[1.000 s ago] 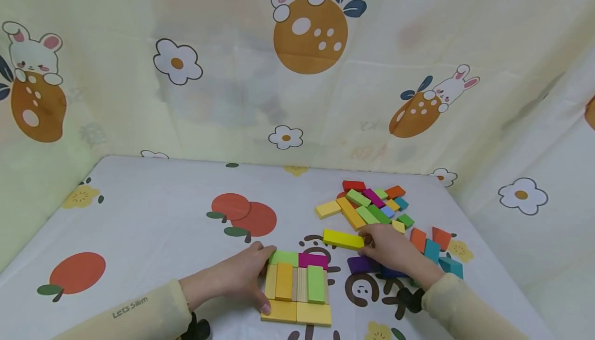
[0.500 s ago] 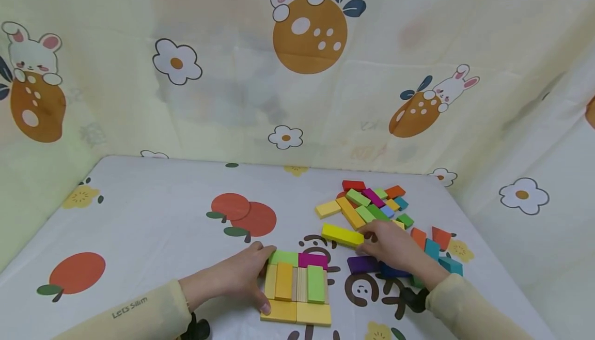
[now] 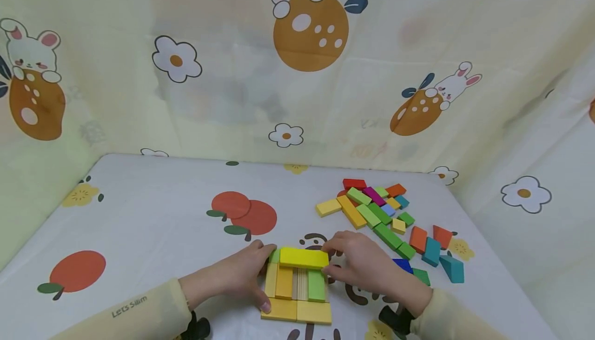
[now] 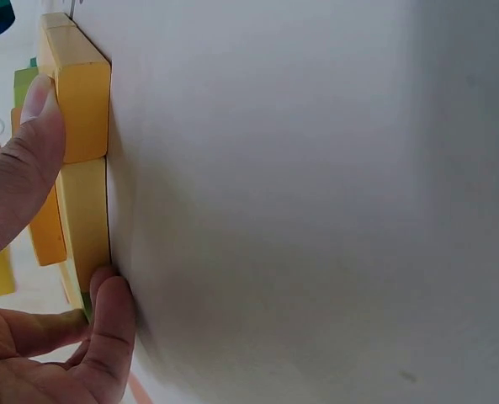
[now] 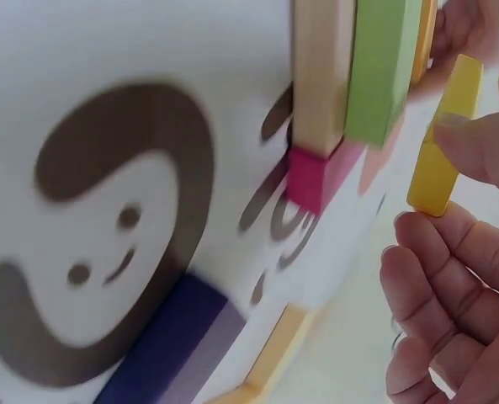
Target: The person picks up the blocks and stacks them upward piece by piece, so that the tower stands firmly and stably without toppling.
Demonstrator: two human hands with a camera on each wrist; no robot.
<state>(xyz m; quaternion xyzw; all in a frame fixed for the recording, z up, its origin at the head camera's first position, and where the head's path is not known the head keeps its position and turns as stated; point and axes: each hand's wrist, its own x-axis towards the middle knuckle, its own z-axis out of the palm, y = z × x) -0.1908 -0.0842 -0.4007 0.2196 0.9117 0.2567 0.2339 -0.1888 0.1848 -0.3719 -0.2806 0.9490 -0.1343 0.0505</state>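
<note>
A yellow block [image 3: 304, 258] is pinched at its right end by my right hand [image 3: 367, 265], over the far row of a low wooden block structure [image 3: 313, 312]. In the right wrist view, a gap shows between this yellow block [image 5: 434, 181] and the light green block [image 5: 384, 71]. A magenta block [image 5: 321, 177] in the far row is covered from the head view. My left hand [image 3: 237, 275] grips the structure's left side, thumb at the near yellow-orange block [image 4: 85, 109], fingers round the far corner. A raised orange block [image 3: 284, 280] lies on the structure.
Loose coloured blocks [image 3: 369, 215] lie scattered at the back right, with orange and teal ones [image 3: 432, 252] farther right. A dark purple block [image 5: 177, 337] lies beside the structure. A patterned cloth [image 3: 223, 123] hangs behind the white table cover [image 3: 153, 216].
My right hand has carried the yellow block left and nearer, from beside the loose blocks to over the structure's far row. My left hand stays in place.
</note>
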